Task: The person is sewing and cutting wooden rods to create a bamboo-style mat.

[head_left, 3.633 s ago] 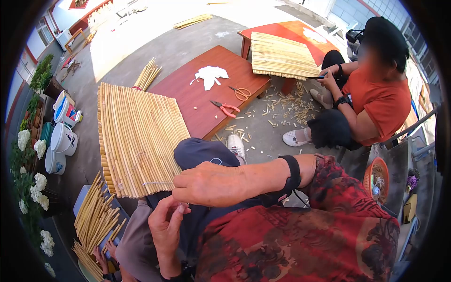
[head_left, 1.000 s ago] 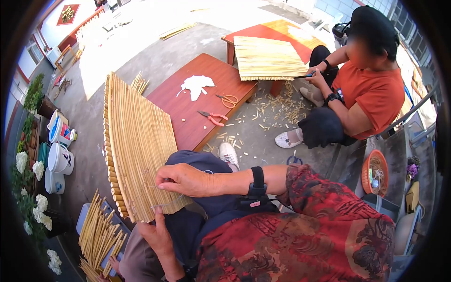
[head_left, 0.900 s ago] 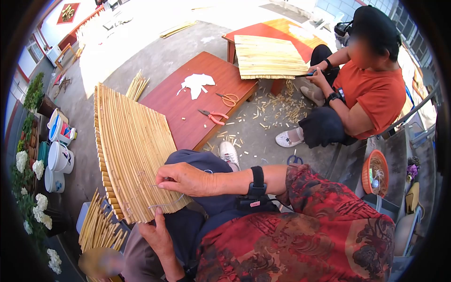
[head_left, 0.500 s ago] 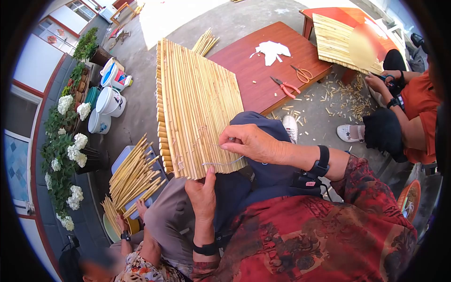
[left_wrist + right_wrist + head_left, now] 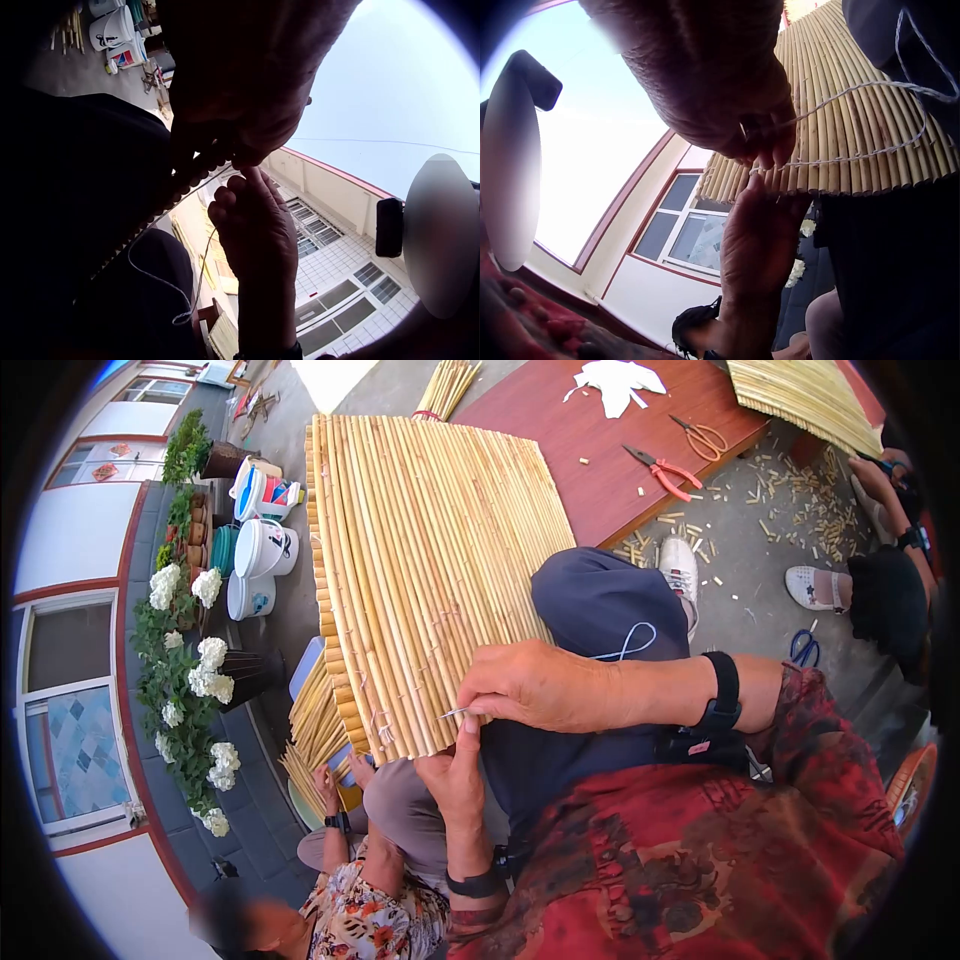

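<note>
A mat of straw-coloured reeds point(image 5: 420, 560) slants over the lap, its near edge toward the body. My left hand point(image 5: 458, 780) grips that edge, thumb on top and fingers underneath. Close above the left thumb, my right hand point(image 5: 545, 685) pinches a thin needle point(image 5: 452, 712), whose tip points left over the reeds. White thread point(image 5: 840, 96) runs from the right fingers and loops back to a stitched line along the mat edge in the right wrist view. Seen from the left wrist, the right hand point(image 5: 255, 232) meets the dark left hand point(image 5: 240, 82) at the edge.
Beyond the mat, a red table point(image 5: 520, 410) bears pliers point(image 5: 662, 470), scissors point(image 5: 700, 438) and a torn white sheet point(image 5: 615, 382). White buckets point(image 5: 265, 548) and potted flowers point(image 5: 210, 670) line the left. One person sits at lower left beside loose reeds point(image 5: 318, 710); another sits at right.
The left hand, off the mat at first, now grips its edge. The right hand has come down to the left thumb with the needle. The head view has turned left.
</note>
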`<act>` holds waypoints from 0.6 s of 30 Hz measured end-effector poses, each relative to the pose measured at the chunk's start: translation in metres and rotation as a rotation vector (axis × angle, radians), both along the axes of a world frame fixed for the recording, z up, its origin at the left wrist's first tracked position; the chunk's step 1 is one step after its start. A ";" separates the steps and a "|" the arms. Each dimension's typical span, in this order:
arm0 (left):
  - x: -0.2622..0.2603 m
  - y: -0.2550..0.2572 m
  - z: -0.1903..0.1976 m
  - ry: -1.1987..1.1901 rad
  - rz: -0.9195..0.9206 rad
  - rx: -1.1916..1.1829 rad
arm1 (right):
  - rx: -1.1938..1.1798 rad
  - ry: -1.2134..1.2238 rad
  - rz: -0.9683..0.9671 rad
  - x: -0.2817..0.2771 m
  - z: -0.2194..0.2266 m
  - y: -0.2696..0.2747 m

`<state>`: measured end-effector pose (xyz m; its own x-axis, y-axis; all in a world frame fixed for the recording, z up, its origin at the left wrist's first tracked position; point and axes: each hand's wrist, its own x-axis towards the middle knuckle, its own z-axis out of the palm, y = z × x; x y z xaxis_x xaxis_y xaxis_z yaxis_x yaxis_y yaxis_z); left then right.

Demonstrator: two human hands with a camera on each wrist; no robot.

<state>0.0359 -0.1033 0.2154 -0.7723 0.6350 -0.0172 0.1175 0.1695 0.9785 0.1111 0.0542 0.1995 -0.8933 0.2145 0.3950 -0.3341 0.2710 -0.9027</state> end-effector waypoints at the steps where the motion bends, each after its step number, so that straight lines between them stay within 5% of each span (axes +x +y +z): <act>1: 0.001 -0.001 0.002 0.006 0.012 -0.012 | -0.019 0.002 0.001 -0.003 -0.003 -0.003; 18: 0.008 0.002 0.004 -0.053 0.086 0.105 | 0.139 0.168 -0.076 0.000 -0.012 -0.003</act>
<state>0.0443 -0.1011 0.2198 -0.8238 0.5669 0.0038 0.0546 0.0726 0.9959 0.1111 0.0516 0.1871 -0.7959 0.2120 0.5672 -0.4503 0.4191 -0.7885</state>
